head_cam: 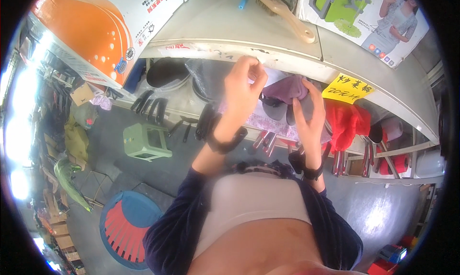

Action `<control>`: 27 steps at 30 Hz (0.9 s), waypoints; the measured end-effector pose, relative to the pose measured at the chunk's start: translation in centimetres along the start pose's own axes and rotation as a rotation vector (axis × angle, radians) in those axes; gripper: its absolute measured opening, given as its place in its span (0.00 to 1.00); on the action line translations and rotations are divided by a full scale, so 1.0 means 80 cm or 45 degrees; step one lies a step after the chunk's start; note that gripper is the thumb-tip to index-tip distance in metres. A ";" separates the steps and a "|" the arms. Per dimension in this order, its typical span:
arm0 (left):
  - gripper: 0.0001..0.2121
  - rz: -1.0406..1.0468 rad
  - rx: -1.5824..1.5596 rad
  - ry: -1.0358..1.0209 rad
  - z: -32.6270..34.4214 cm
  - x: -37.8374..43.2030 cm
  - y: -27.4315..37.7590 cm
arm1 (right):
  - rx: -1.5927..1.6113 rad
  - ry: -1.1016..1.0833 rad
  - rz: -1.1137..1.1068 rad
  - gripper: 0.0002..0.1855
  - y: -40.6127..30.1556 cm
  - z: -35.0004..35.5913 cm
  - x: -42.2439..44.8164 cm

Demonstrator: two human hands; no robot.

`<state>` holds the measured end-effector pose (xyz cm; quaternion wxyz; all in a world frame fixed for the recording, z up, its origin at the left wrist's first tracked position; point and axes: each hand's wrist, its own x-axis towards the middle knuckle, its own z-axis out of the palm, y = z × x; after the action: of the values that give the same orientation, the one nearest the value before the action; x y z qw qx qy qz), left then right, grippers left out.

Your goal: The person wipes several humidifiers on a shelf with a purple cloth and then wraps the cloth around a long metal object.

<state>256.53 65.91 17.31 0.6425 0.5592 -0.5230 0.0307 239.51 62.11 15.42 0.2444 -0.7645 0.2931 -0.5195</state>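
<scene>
My right hand point(309, 111) pinches a folded purple cloth point(287, 89) between thumb and fingers, at the front of the shelf. My left hand point(248, 80) is raised beside it, close to the white shelf edge point(208, 54). Its fingers are curled, and whether a small thing sits between the fingertips is not clear. Behind and below the purple cloth lie dark rounded things, perhaps sunglasses lenses or utensils point(275, 111), over a pink-and-white patterned cloth point(266, 125). Both wrists wear dark bands.
On the upper shelf lie a wooden-handled brush point(293, 19), blue tubes point(244, 0) and two printed boxes point(90, 30), point(363, 19). Pans point(167, 73) fill the lower shelf, their handles jutting out. A yellow handwritten sign point(348, 88) hangs at the edge. A green stool point(147, 142) stands on the floor.
</scene>
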 end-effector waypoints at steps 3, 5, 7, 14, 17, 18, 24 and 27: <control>0.07 0.017 0.019 -0.032 -0.005 -0.001 -0.006 | 0.013 0.035 -0.047 0.20 0.003 -0.001 -0.002; 0.07 0.011 0.022 -0.064 -0.008 0.000 -0.006 | 0.018 0.055 -0.080 0.20 0.004 -0.003 -0.002; 0.07 0.023 0.040 -0.062 -0.008 -0.001 -0.008 | 0.024 0.060 -0.090 0.20 0.003 -0.003 -0.002; 0.07 0.090 0.070 -0.019 -0.017 -0.004 -0.023 | -0.015 0.094 -0.140 0.23 -0.009 -0.008 -0.006; 0.08 0.042 0.024 0.052 -0.020 -0.004 -0.022 | -0.162 0.077 -0.204 0.27 -0.020 -0.002 -0.001; 0.07 0.034 0.061 0.045 -0.019 -0.002 -0.017 | -0.267 0.071 -0.267 0.28 -0.017 0.004 0.005; 0.07 0.030 0.015 0.146 0.000 -0.011 -0.012 | -0.538 -0.078 -0.372 0.37 -0.010 0.053 -0.002; 0.09 0.287 0.108 0.235 0.013 -0.046 -0.034 | -0.430 -0.089 -0.337 0.38 -0.017 0.055 -0.005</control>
<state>255.94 66.14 12.67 0.6563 0.5182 -0.5193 0.1761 243.77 63.68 14.61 0.0524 -0.8439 0.2643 -0.4639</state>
